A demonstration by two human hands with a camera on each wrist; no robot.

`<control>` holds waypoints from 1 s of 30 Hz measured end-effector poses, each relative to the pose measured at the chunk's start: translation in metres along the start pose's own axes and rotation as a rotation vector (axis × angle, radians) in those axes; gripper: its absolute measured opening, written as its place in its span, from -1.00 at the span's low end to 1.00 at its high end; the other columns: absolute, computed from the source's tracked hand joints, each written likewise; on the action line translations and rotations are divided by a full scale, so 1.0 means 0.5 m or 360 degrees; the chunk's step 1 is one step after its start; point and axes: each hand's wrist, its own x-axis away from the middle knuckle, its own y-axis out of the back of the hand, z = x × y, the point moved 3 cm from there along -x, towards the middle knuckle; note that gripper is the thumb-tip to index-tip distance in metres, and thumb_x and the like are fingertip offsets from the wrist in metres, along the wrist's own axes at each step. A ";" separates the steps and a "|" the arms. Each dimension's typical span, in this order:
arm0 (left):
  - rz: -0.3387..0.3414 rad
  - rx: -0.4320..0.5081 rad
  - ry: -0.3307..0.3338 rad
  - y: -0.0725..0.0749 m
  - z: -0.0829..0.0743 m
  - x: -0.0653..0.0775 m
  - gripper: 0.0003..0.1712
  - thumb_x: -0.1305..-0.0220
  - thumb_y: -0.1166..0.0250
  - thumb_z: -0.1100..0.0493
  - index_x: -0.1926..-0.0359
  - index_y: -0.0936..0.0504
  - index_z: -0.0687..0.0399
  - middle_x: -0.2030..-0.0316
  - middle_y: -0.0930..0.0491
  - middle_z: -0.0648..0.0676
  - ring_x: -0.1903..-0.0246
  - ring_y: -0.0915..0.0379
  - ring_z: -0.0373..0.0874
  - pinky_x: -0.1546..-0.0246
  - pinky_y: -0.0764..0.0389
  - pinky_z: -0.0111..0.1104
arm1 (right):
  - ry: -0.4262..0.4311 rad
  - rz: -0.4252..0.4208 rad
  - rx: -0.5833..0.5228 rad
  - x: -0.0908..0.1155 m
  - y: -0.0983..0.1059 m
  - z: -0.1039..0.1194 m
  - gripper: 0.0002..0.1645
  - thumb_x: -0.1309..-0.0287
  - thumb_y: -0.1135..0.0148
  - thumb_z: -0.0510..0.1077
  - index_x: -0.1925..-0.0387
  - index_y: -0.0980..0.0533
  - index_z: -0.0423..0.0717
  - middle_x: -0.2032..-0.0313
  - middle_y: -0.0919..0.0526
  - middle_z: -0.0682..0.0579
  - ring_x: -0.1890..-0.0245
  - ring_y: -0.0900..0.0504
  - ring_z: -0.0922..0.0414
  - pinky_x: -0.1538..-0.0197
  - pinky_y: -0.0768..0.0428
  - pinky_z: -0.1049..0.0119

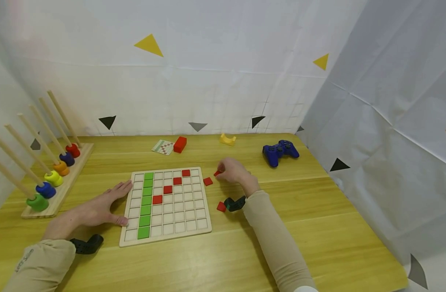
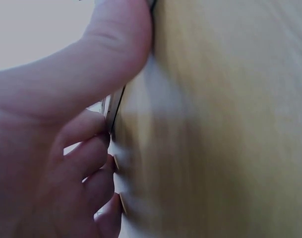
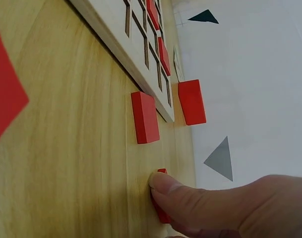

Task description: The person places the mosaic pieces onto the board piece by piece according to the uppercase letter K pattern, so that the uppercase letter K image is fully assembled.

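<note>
A pale wooden grid board (image 1: 190, 215) lies flat on the table, with a column of green tiles (image 1: 145, 210) and a rising diagonal of several red tiles (image 1: 167, 190) in its cells. At the board's left edge rests my left hand (image 1: 95, 209), fingers straight and spread, thumb touching the edge near the lower corner. Beyond the board's right side, my right hand (image 1: 233, 170) pinches a red tile (image 3: 162, 213) between thumb and fingers, close over the table. Two loose red tiles lie nearby: one (image 1: 207, 181) beside the board's edge, another (image 1: 221, 207) by my right wrist.
A wooden stand with pegs and coloured beads (image 1: 62, 194) occupies the left side. Along the back lie a pattern card (image 1: 162, 147), a red block (image 1: 180, 144), a yellow arched block (image 1: 227, 140) and a blue game controller (image 1: 280, 151). White sheeting (image 1: 223, 93) hangs behind the table.
</note>
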 end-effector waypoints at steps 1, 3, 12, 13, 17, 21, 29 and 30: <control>0.0001 -0.0004 0.0002 0.000 0.000 0.000 0.37 0.03 -0.54 -0.19 -0.56 0.08 0.31 -0.52 0.25 0.49 -0.47 0.40 0.51 -0.37 0.28 0.39 | -0.0024 -0.0008 -0.0007 0.001 0.001 -0.001 -0.61 -0.22 -0.40 -0.08 -0.01 -0.60 -0.19 0.01 -0.65 -0.09 0.02 -0.59 -0.01 -0.12 -0.59 0.11; 0.0002 -0.0009 0.0005 -0.001 0.001 -0.001 0.37 0.03 -0.54 -0.19 -0.56 0.08 0.31 -0.52 0.24 0.49 -0.47 0.39 0.51 -0.37 0.28 0.39 | -0.0062 -0.0026 -0.0017 0.003 0.003 -0.004 -0.64 -0.20 -0.43 -0.06 0.06 -0.61 -0.18 0.06 -0.66 -0.07 0.09 -0.59 0.01 -0.04 -0.61 0.13; -0.0010 -0.0020 0.0002 0.000 0.000 -0.003 0.37 0.03 -0.54 -0.20 -0.56 0.07 0.31 -0.52 0.24 0.49 -0.47 0.39 0.51 -0.37 0.27 0.39 | -0.0077 -0.0058 0.0026 0.001 0.003 -0.008 -0.71 -0.17 -0.45 -0.01 0.19 -0.64 -0.12 0.18 -0.67 0.00 0.22 -0.57 0.07 0.12 -0.60 0.23; -0.0010 -0.0022 0.0001 0.001 -0.001 -0.003 0.37 0.03 -0.54 -0.20 -0.55 0.07 0.31 -0.52 0.24 0.49 -0.47 0.39 0.51 -0.37 0.27 0.39 | -0.0075 -0.0061 0.0034 0.000 0.003 -0.009 -0.71 -0.17 -0.45 -0.01 0.20 -0.64 -0.12 0.19 -0.67 0.01 0.22 -0.57 0.07 0.12 -0.60 0.23; -0.0009 -0.0021 0.0004 0.001 -0.002 -0.003 0.37 0.03 -0.54 -0.20 -0.55 0.07 0.31 -0.52 0.24 0.48 -0.47 0.39 0.51 -0.37 0.27 0.39 | -0.0049 -0.0063 0.0062 0.000 0.004 -0.009 -0.73 -0.17 -0.45 -0.01 0.23 -0.65 -0.11 0.22 -0.68 0.02 0.25 -0.56 0.09 0.16 -0.58 0.25; -0.0002 -0.0021 0.0011 -0.001 -0.003 -0.003 0.37 0.03 -0.53 -0.20 -0.56 0.07 0.29 -0.52 0.24 0.48 -0.47 0.39 0.51 -0.37 0.27 0.39 | -0.0008 -0.0049 0.0045 0.006 0.008 -0.005 -0.75 -0.18 -0.43 -0.02 0.25 -0.66 -0.13 0.26 -0.68 0.02 0.30 -0.55 0.10 0.22 -0.56 0.29; -0.0015 -0.0044 0.0017 -0.003 0.001 0.001 0.36 0.05 -0.55 -0.19 -0.55 0.04 0.29 -0.52 0.20 0.48 -0.46 0.35 0.54 -0.34 0.23 0.43 | 0.0280 -0.0011 0.0116 0.047 0.030 0.091 -0.67 -0.26 -0.37 0.04 0.11 -0.63 -0.11 0.17 -0.69 0.05 0.22 -0.61 0.13 0.10 -0.62 0.26; -0.0017 -0.0040 0.0015 -0.003 0.001 0.000 0.36 0.05 -0.55 -0.19 -0.55 0.04 0.29 -0.52 0.20 0.48 -0.46 0.35 0.54 -0.34 0.24 0.42 | 0.0312 0.0008 0.0140 0.053 0.028 0.107 -0.68 -0.26 -0.36 0.05 0.11 -0.63 -0.09 0.17 -0.69 0.06 0.22 -0.61 0.14 0.11 -0.62 0.27</control>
